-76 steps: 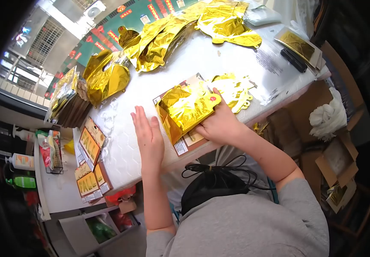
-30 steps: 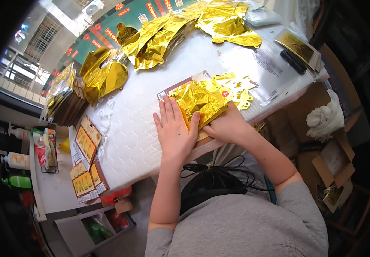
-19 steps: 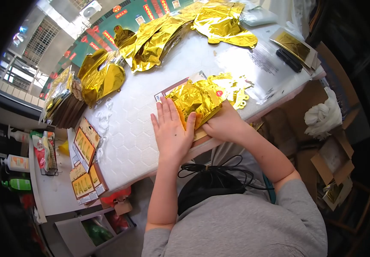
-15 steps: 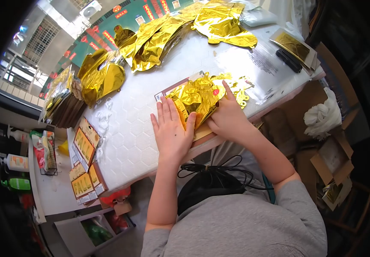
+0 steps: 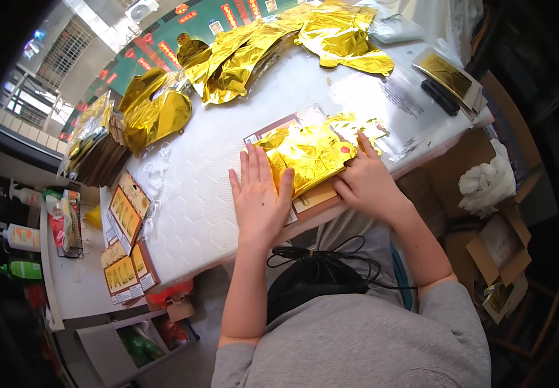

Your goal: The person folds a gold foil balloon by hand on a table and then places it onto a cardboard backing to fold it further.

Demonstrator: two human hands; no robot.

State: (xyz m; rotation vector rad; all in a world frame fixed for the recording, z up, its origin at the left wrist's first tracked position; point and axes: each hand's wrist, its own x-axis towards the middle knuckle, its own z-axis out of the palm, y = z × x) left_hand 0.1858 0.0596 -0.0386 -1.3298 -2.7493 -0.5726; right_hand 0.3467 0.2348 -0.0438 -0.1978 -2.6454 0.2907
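A gold foil bundle [image 5: 305, 155] with a small red spot lies on a printed card [image 5: 318, 197] near the table's front edge. My left hand [image 5: 261, 194] rests flat, fingers spread, along the foil's left side. At its right edge, my right hand [image 5: 367, 178] touches the foil, with the index finger stretched out and the other fingers partly curled. Smaller gold foil pieces [image 5: 373, 129] lie just behind my right hand.
Large gold foil sheets [image 5: 228, 68] lie along the table's back. Packets [image 5: 95, 145] are stacked at the left, above printed cards [image 5: 124, 213]. A black object [image 5: 440, 97] is at the right. Open cardboard boxes [image 5: 499, 246] stand below the table's right side.
The foil bundle looks flatter and reaches farther right. My right hand has moved right with its edge, while my left hand has stayed nearly in place.
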